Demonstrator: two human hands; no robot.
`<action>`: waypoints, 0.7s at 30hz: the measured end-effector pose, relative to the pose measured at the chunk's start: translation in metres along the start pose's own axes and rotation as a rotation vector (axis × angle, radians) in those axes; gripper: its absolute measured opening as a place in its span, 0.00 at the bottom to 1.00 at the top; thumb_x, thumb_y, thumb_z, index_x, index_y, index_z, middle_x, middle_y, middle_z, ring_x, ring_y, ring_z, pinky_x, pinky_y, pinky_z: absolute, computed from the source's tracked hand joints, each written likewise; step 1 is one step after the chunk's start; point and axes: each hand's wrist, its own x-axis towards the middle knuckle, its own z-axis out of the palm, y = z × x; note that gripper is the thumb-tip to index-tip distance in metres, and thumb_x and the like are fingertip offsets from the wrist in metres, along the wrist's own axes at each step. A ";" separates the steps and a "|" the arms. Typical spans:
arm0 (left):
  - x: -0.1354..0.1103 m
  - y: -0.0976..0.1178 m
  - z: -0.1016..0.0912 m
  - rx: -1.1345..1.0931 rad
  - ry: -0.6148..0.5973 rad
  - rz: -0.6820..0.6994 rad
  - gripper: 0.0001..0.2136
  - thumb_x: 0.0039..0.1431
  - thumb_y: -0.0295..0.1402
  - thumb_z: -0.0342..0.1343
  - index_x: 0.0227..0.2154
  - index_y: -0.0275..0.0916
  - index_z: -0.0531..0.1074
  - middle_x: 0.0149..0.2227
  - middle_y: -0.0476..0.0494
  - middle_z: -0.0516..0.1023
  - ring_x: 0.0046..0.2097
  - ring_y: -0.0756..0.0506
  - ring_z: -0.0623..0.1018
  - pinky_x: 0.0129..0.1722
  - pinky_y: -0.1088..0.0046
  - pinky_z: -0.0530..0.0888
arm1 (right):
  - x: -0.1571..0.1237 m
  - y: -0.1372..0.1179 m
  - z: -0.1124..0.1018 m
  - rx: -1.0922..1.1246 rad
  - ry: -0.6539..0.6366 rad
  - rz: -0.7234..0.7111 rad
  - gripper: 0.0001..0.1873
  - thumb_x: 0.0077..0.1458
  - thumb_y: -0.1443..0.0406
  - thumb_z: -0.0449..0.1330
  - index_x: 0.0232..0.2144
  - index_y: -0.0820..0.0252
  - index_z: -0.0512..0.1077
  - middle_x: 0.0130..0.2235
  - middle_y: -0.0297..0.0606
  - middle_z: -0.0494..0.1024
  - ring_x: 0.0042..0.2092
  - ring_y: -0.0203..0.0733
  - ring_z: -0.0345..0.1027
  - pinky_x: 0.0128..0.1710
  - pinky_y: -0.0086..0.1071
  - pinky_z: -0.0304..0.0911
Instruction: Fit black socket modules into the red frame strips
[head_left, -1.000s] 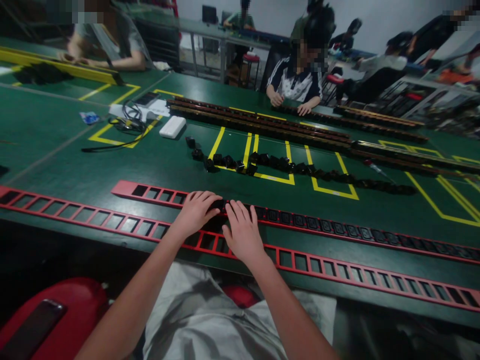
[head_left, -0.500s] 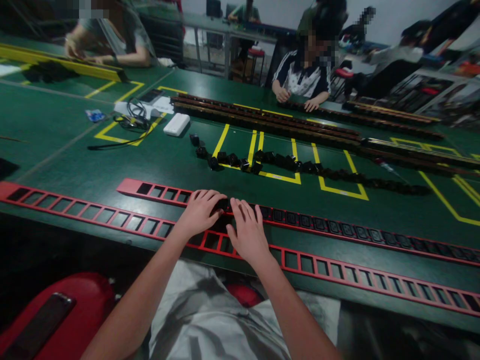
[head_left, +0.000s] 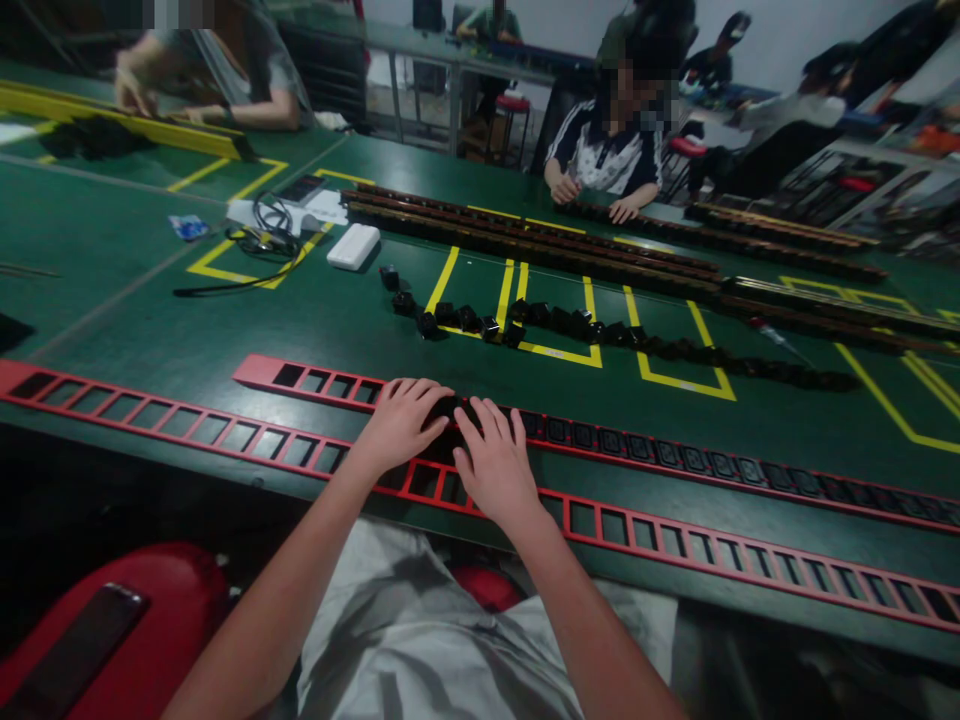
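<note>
Two long red slotted strips lie across the green table in front of me. The farther red strip (head_left: 315, 380) has empty slots at its left end, and black sockets (head_left: 675, 458) fill it to the right of my hands. My left hand (head_left: 397, 425) rests on this strip with its fingers bent over a black socket (head_left: 448, 408) at the end of the filled row. My right hand (head_left: 491, 462) lies beside it, fingers spread flat over the neighbouring sockets. The nearer red strip (head_left: 150, 425) runs under both wrists with its slots empty.
A row of loose black sockets (head_left: 570, 325) lies beyond the strips on yellow floor-tape marks. Farther back are dark long strips (head_left: 525, 240), a white box (head_left: 354, 246), cables (head_left: 262, 235) and a screwdriver (head_left: 776, 338). A person (head_left: 600, 165) works opposite. A red stool (head_left: 112, 620) stands lower left.
Both hands stay on the same spot of the farther strip. My right fingers have shifted slightly left, closer to the left hand. The view has tipped down a little.
</note>
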 end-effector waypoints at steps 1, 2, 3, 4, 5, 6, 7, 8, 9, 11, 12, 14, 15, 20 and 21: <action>0.000 0.000 0.000 0.003 0.002 0.002 0.16 0.66 0.36 0.52 0.55 0.45 0.68 0.56 0.44 0.75 0.58 0.40 0.72 0.59 0.55 0.62 | 0.000 0.000 0.000 -0.004 -0.002 -0.002 0.28 0.68 0.62 0.52 0.68 0.56 0.61 0.71 0.43 0.58 0.72 0.51 0.47 0.72 0.56 0.37; 0.000 0.000 0.001 0.006 0.004 0.003 0.16 0.66 0.36 0.52 0.55 0.45 0.68 0.56 0.44 0.75 0.58 0.40 0.72 0.59 0.55 0.62 | 0.000 0.000 0.000 -0.004 0.000 -0.001 0.28 0.68 0.62 0.52 0.67 0.57 0.61 0.71 0.43 0.58 0.72 0.51 0.47 0.72 0.56 0.37; 0.000 0.000 0.001 0.009 0.006 0.004 0.16 0.66 0.36 0.52 0.55 0.45 0.68 0.55 0.44 0.75 0.58 0.40 0.72 0.59 0.55 0.63 | 0.000 0.000 0.000 -0.001 0.004 0.001 0.29 0.68 0.62 0.52 0.69 0.57 0.60 0.71 0.44 0.58 0.72 0.51 0.47 0.72 0.56 0.37; 0.000 0.000 0.001 0.010 0.008 0.004 0.15 0.66 0.36 0.53 0.55 0.45 0.68 0.55 0.44 0.75 0.58 0.40 0.72 0.59 0.55 0.63 | 0.000 0.000 0.001 0.005 0.009 0.004 0.31 0.67 0.62 0.52 0.70 0.58 0.56 0.71 0.44 0.59 0.72 0.50 0.47 0.72 0.55 0.37; 0.000 0.000 0.001 0.011 0.009 0.004 0.15 0.66 0.36 0.52 0.55 0.45 0.68 0.55 0.44 0.75 0.58 0.40 0.72 0.59 0.55 0.63 | -0.001 0.000 0.001 0.009 0.015 0.005 0.33 0.67 0.62 0.52 0.71 0.58 0.54 0.71 0.44 0.59 0.72 0.50 0.47 0.72 0.55 0.37; 0.000 0.000 0.001 0.011 0.009 0.004 0.16 0.66 0.36 0.52 0.55 0.46 0.68 0.55 0.44 0.75 0.58 0.40 0.72 0.59 0.55 0.63 | -0.001 0.000 0.001 0.011 0.018 0.006 0.33 0.67 0.62 0.52 0.72 0.57 0.53 0.71 0.43 0.59 0.72 0.49 0.47 0.72 0.55 0.37; 0.000 0.000 0.001 0.010 0.010 0.005 0.16 0.66 0.36 0.53 0.55 0.45 0.68 0.55 0.44 0.75 0.58 0.40 0.72 0.59 0.55 0.63 | -0.001 0.000 0.001 0.010 0.019 0.004 0.32 0.67 0.62 0.52 0.71 0.56 0.54 0.71 0.43 0.59 0.72 0.50 0.47 0.72 0.56 0.37; 0.000 0.000 0.002 0.009 0.012 0.006 0.16 0.66 0.37 0.52 0.55 0.45 0.68 0.55 0.43 0.75 0.58 0.40 0.72 0.59 0.55 0.63 | -0.001 0.000 0.001 0.007 0.016 0.000 0.31 0.67 0.62 0.52 0.70 0.55 0.57 0.71 0.43 0.59 0.72 0.50 0.47 0.72 0.56 0.37; 0.000 0.000 0.002 0.007 0.014 0.008 0.16 0.66 0.37 0.52 0.55 0.45 0.68 0.56 0.43 0.75 0.58 0.40 0.72 0.59 0.55 0.63 | -0.001 0.000 0.001 0.004 0.013 -0.004 0.29 0.67 0.62 0.52 0.69 0.54 0.60 0.71 0.43 0.58 0.72 0.51 0.47 0.72 0.57 0.37; 0.000 0.000 0.001 0.007 0.019 0.009 0.16 0.66 0.37 0.52 0.55 0.45 0.68 0.55 0.43 0.75 0.58 0.40 0.72 0.59 0.55 0.63 | 0.000 0.000 0.001 0.007 0.013 -0.003 0.29 0.67 0.62 0.53 0.68 0.55 0.60 0.71 0.44 0.58 0.71 0.51 0.48 0.72 0.57 0.38; -0.001 0.000 0.001 0.009 0.019 0.008 0.16 0.66 0.37 0.52 0.55 0.45 0.68 0.55 0.43 0.75 0.58 0.40 0.72 0.59 0.55 0.63 | 0.000 0.000 0.001 0.013 0.015 0.000 0.30 0.67 0.62 0.53 0.69 0.55 0.58 0.71 0.44 0.59 0.71 0.51 0.48 0.72 0.57 0.38; -0.001 -0.001 0.002 0.014 0.016 0.006 0.16 0.66 0.37 0.52 0.55 0.45 0.68 0.55 0.43 0.75 0.58 0.39 0.72 0.58 0.55 0.64 | 0.000 0.000 0.000 0.020 0.019 0.001 0.31 0.67 0.62 0.53 0.70 0.55 0.56 0.70 0.44 0.59 0.71 0.50 0.48 0.72 0.57 0.38; -0.001 -0.001 0.002 0.016 0.014 0.005 0.16 0.67 0.37 0.52 0.55 0.45 0.69 0.55 0.43 0.75 0.58 0.39 0.72 0.58 0.55 0.64 | -0.001 0.000 0.000 0.018 0.017 -0.002 0.31 0.67 0.62 0.53 0.70 0.54 0.57 0.70 0.44 0.59 0.71 0.51 0.48 0.71 0.57 0.38; 0.000 -0.005 0.005 0.005 0.011 0.009 0.17 0.67 0.39 0.51 0.57 0.46 0.69 0.56 0.42 0.75 0.58 0.39 0.72 0.59 0.53 0.64 | -0.001 0.000 -0.001 0.000 0.010 -0.014 0.26 0.67 0.62 0.53 0.66 0.53 0.64 0.70 0.45 0.59 0.71 0.52 0.48 0.71 0.58 0.39; 0.000 -0.007 0.005 0.002 0.009 0.014 0.17 0.67 0.39 0.52 0.57 0.46 0.69 0.56 0.42 0.75 0.58 0.39 0.72 0.59 0.54 0.64 | -0.001 0.000 -0.001 0.000 0.010 -0.014 0.26 0.67 0.62 0.53 0.66 0.53 0.63 0.70 0.45 0.59 0.71 0.52 0.48 0.71 0.58 0.39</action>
